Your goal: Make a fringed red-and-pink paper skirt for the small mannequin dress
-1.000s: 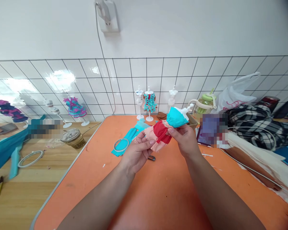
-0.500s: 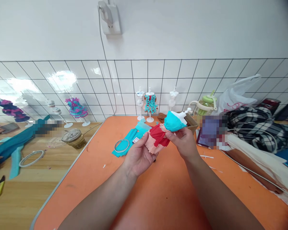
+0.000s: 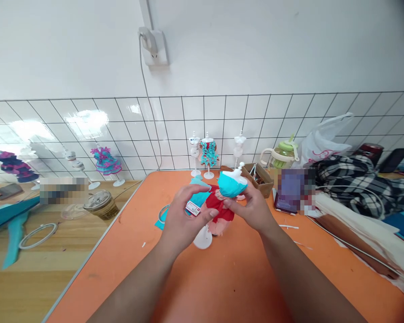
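Observation:
A miniature dress form [image 3: 239, 174] leans tilted in front of me, dressed in a turquoise bodice [image 3: 231, 185] over a red layer and a pink ruffled skirt [image 3: 218, 225]. Its round white base [image 3: 203, 239] shows below the skirt. My right hand [image 3: 254, 207] is closed around the form at bodice and waist, thumb in front. My left hand [image 3: 182, 217] is beside the skirt, thumb and fingers spread apart; its thumb tip overlaps the red cloth, and I cannot tell whether it touches. Behind lie turquoise fabric [image 3: 199, 197] and a tag [image 3: 193, 208].
More dress forms [image 3: 208, 154] stand along the tiled wall. On the right are a cardboard box [image 3: 265, 188], a green-lidded bottle [image 3: 286, 154], a phone [image 3: 286, 193] and plaid cloth [image 3: 343, 179]. A jar [image 3: 103, 206] and a white ring [image 3: 38, 235] sit left.
My left hand has let go of the skirt and opened, shifting slightly left. The dress form has tipped more upright and moved left in my right hand, and its base now shows. The view has tilted up.

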Tool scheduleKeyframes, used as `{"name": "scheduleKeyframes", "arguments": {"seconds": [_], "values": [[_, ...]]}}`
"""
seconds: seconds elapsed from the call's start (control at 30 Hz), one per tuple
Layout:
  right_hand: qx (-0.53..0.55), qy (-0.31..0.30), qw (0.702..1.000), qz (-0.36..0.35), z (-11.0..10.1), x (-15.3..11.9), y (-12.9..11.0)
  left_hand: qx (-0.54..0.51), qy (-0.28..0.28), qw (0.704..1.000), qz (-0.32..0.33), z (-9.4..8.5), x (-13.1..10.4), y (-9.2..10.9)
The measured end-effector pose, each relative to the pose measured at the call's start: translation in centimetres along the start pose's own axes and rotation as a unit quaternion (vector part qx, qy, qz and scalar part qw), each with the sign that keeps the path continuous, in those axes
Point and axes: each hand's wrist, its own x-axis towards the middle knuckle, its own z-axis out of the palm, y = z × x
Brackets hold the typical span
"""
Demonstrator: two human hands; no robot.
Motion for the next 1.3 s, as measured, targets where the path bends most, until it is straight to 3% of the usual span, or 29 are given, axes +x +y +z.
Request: {"name": "scheduleKeyframes", "arguments": {"seconds": [0.07,0.17,0.27,0.47,0.67,0.83,1.1,1.2,1.3], "values": [[0.006,-0.025,1.000,-0.018,0.4,-0.1,-0.8,0.084,-0.002,0.995,0.047,-0.2,-0.2,0.5],[-0.003,-0.025,1.000,-0.013,0.9,-0.3,-1.4,0.108,0.003,0.991,0.080,-0.2,-0.3,0.4],[-0.048,-0.034,0.998,0.006,1.0,-0.5,-1.7,0.123,-0.030,0.988,0.085,-0.6,0.0,0.3],[-0.046,-0.123,0.990,0.042,0.4,-0.7,-2.7,0.185,-0.096,0.978,0.000,-1.9,0.6,0.8],[0.005,-0.217,0.974,0.067,-0.8,-0.3,-1.8,0.135,-0.160,0.975,-0.070,-2.6,1.5,-0.4],[0.054,-0.183,0.973,0.132,0.0,-0.1,-1.1,0.058,-0.217,0.971,-0.077,-2.7,2.0,-1.6],[0.029,-0.146,0.982,0.115,0.6,-0.2,-1.4,0.013,-0.261,0.960,-0.098,-2.8,2.0,-1.2],[0.023,-0.130,0.981,0.140,0.8,-0.4,-1.4,0.024,-0.252,0.962,-0.107,-2.9,1.9,-0.9],[0.057,-0.177,0.968,0.166,0.8,-0.5,-1.4,0.047,-0.230,0.965,-0.114,-2.9,2.0,-0.9]]}}
